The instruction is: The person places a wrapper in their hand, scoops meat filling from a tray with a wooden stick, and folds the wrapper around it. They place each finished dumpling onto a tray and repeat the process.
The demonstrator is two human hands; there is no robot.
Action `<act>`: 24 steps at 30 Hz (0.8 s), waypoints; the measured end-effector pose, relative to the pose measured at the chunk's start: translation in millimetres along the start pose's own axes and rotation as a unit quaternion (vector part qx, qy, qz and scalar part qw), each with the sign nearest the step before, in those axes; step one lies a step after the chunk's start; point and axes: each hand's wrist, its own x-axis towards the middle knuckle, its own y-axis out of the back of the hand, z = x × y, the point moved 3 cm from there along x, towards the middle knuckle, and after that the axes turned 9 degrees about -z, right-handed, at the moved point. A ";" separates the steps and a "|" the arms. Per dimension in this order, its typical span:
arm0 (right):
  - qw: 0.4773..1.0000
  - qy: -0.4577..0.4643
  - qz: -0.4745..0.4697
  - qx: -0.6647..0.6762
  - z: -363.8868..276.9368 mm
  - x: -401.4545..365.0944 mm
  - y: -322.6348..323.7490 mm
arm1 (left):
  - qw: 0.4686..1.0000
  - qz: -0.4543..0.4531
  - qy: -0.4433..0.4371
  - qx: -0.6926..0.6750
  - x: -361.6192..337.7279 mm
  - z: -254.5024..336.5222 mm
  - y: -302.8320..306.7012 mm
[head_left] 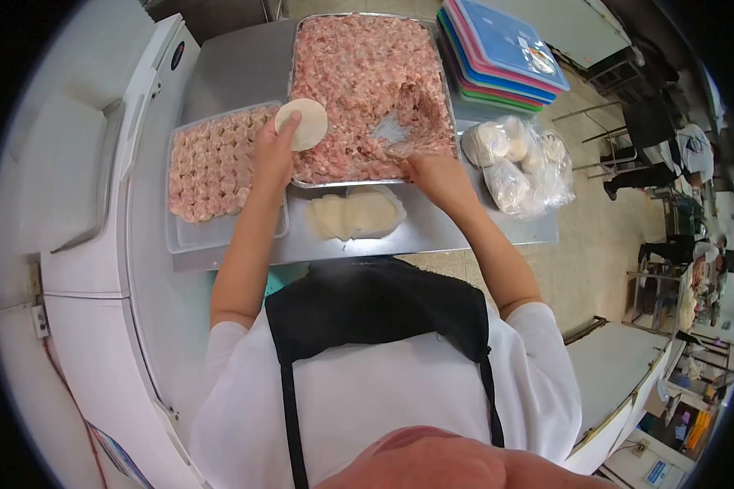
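Note:
A round, pale dumpling wrapper (308, 125) is pinched in my left hand (274, 155), above the left edge of the meat tray. My right hand (439, 178) is closed at the tray's near right edge, against the filling; what its fingers hold is hidden. The large metal tray (347, 184) is heaped with pink ground-meat filling (359, 81), scooped hollow near my right hand. To the left, a clear plastic tray (220, 238) carries rows of filled dumplings (212, 167). Stacks of loose wrappers (355, 214) lie on the table just in front of me.
Bagged stacks of wrappers (518, 163) sit at the table's right end. Behind them rises a pile of coloured plastic lids or trays (506, 53). A white refrigerator (139, 244) stands close on my left. Other people (685, 155) are far off at the right.

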 end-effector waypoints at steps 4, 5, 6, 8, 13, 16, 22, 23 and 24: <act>0.967 -0.036 0.017 0.252 -8.3 -14.4 1.2 | 0.977 0.008 0.034 -0.211 14.9 -26.2 -5.0; 0.954 -0.045 0.044 0.294 -12.1 -15.4 3.8 | 0.966 0.000 0.059 -0.252 19.2 -31.8 -11.2; 0.937 -0.055 0.071 0.337 -14.3 -17.0 6.3 | 0.953 -0.009 0.087 -0.291 20.3 -32.9 -20.6; 0.932 -0.085 0.046 0.349 -10.6 -11.5 7.7 | 0.927 -0.050 0.130 -0.348 20.1 -34.6 -43.5; 0.937 -0.002 0.153 0.313 -18.2 1.3 -11.6 | 0.859 -0.089 0.201 -0.462 7.4 10.5 -93.0; 0.977 0.019 0.140 0.156 -20.1 -9.6 3.5 | 0.852 -0.053 0.202 -0.480 11.7 2.4 -81.7; 0.994 0.009 0.102 0.043 -46.1 -30.2 45.8 | 0.897 -0.022 0.136 -0.419 6.2 3.5 -66.6; 0.994 0.035 0.095 0.045 -40.9 -23.0 35.8 | 0.903 -0.023 0.138 -0.407 -2.6 17.3 -73.2; 0.993 0.061 0.088 0.047 -38.3 -19.8 30.4 | 0.898 -0.004 0.141 -0.417 -5.5 17.1 -71.8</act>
